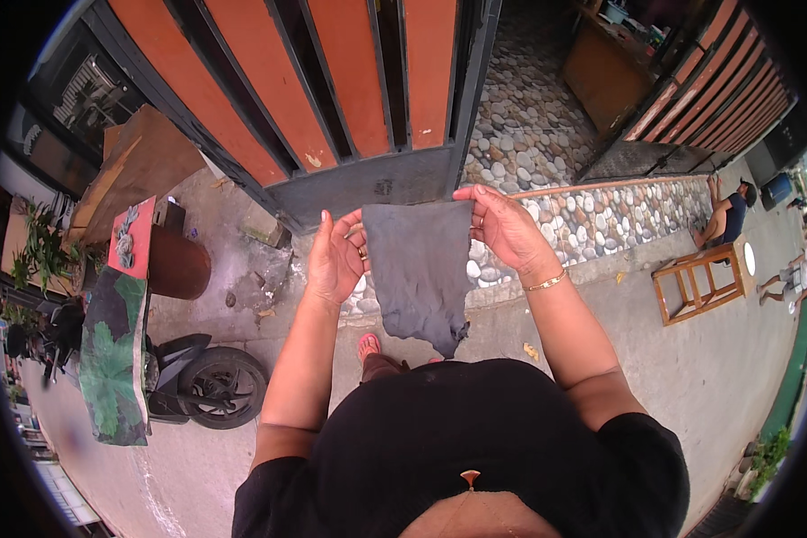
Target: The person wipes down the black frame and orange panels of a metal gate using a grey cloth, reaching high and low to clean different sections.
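A dark grey cloth (419,260) hangs stretched between my two hands in front of me. My left hand (335,257) pinches its upper left corner, the fingers curled behind the edge. At the upper right corner, my right hand (508,228) grips the cloth between thumb and fingers. The top edge runs nearly straight, while the lower end narrows into a crumpled, uneven tip. Nothing else is in either hand.
An orange slatted metal gate (350,81) stands close ahead, with a pebble-patterned strip (601,215) on its right. A motorcycle wheel (222,387) and red-topped drum (179,263) are at left. A wooden stool frame (701,285) and a seated person (724,215) are at right.
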`<state>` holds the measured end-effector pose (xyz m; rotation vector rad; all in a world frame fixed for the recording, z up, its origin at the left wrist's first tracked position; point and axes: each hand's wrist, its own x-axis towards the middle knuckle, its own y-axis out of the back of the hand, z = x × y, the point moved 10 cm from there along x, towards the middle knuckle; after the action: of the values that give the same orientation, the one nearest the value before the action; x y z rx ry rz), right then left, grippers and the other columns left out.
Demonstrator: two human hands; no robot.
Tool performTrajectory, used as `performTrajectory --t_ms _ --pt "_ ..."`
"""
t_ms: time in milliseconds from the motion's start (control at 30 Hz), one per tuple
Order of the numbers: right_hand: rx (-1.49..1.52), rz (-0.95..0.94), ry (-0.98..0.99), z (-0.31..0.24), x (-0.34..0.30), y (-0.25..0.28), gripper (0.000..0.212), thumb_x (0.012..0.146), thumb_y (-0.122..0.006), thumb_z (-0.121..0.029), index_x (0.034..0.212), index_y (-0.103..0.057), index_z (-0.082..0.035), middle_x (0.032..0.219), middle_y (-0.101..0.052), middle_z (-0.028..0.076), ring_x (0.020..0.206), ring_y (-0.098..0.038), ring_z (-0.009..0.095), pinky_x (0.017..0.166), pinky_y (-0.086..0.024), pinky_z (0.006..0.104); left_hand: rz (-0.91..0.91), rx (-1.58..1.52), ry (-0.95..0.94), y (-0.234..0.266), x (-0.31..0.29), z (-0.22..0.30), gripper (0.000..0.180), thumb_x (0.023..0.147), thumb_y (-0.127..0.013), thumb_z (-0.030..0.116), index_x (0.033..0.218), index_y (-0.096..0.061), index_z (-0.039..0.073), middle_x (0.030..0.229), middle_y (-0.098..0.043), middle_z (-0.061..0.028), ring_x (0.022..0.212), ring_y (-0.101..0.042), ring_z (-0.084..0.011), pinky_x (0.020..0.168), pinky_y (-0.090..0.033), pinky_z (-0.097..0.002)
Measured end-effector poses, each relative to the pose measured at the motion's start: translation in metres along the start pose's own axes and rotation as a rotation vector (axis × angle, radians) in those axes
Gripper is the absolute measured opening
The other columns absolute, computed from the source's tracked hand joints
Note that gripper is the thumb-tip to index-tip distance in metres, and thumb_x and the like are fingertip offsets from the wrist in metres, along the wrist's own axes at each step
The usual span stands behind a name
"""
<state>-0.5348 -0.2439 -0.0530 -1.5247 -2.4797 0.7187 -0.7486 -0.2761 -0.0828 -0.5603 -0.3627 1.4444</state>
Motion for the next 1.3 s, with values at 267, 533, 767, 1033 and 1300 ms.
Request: performTrajectory --t_ms 267,533,767,1033,1300 --pt "0.544 -0.027 -0.74 0.235 -0.053 0.045 0.067 0.086 -0.055 -0.068 0.11 -0.063 -0.007 0.095 -0.067 0.006 0.069 -0.059 0.02 0.077 -0.049 0.0396 -0.148 0.099 0.801 0.056 -0.033 -0.194 0.068 0.094 -0.056 0.051 0.13 -0.049 -0.007 0.125 -0.061 -0.0178 0.117 -0.059 -0.0294 0.104 -0.043 -0.0418" --pt "-0.069 0.376 -0.549 0.211 0.005 0.046 0.081 0.08 -0.08 -0.023 0.143 -0.036 0.0 0.107 -0.063 0.013 0.088 -0.065 0.019 0.073 -0.053 0.0371 0.442 0.315 0.701 0.129 -0.005 -0.14 0.063 0.083 -0.064 -0.011 0.136 -0.03 -0.011 0.121 -0.054 -0.0255 0.104 -0.063 -0.0352 0.088 -0.056 -0.0426" --pt "-1.161 -0.155 -0.34 0.218 0.049 -0.021 0.039 0.068 -0.082 -0.039 0.099 -0.077 -0.016 0.099 -0.07 0.012 0.098 -0.063 0.034 0.085 -0.049 0.0399 -0.103 0.586 0.735 0.147 0.012 -0.125 0.071 0.08 -0.073 -0.002 0.14 -0.035 -0.003 0.124 -0.052 -0.0241 0.109 -0.061 -0.0316 0.085 -0.055 -0.0386" --pt "-1.211 -0.272 -0.244 0.175 0.105 -0.063 0.031 0.078 -0.074 -0.036 0.091 -0.075 -0.007 0.089 -0.066 0.011 0.089 -0.062 0.024 0.081 -0.048 0.036 -0.307 1.726 0.132 0.109 0.027 -0.023 0.049 0.065 -0.083 0.028 0.109 -0.07 0.015 0.118 -0.053 -0.0198 0.11 -0.055 -0.0363 0.096 -0.045 -0.0423" --pt "-0.973 0.07 -0.173 0.088 0.131 -0.041 0.03 0.078 -0.075 -0.027 0.092 -0.071 0.0 0.078 -0.067 0.011 0.074 -0.062 0.018 0.068 -0.048 0.032 -0.025 0.754 0.313 0.206 0.075 -0.01 0.043 0.086 -0.073 0.011 0.121 -0.053 -0.002 0.093 -0.069 -0.011 0.085 -0.065 -0.0143 0.073 -0.05 -0.0256"
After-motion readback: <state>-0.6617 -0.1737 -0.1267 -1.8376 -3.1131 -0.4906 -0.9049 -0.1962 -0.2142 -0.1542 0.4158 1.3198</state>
